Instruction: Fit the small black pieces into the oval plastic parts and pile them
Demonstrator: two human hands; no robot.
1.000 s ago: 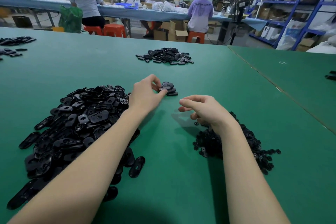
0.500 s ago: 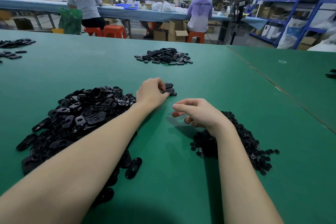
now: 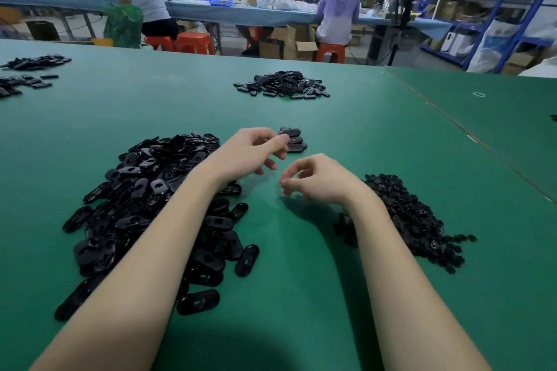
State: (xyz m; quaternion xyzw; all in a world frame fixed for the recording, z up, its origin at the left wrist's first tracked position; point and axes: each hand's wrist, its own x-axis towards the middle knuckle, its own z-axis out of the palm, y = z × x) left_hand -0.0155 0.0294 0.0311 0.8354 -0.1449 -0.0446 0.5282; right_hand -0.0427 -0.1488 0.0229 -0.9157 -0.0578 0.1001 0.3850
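While ovals (image 3: 156, 196) heap, hands hover.

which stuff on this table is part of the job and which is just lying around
In the job:
- heap of oval parts
- heap of small black pieces
- small stack of ovals by the left hand

Lying about:
- far pile
- piles at the left edge
- white ring

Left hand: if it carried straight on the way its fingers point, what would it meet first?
Probably the small stack of finished ovals just beyond the left hand; its fingertips look right at the stack's near edge, though depth there is unclear.
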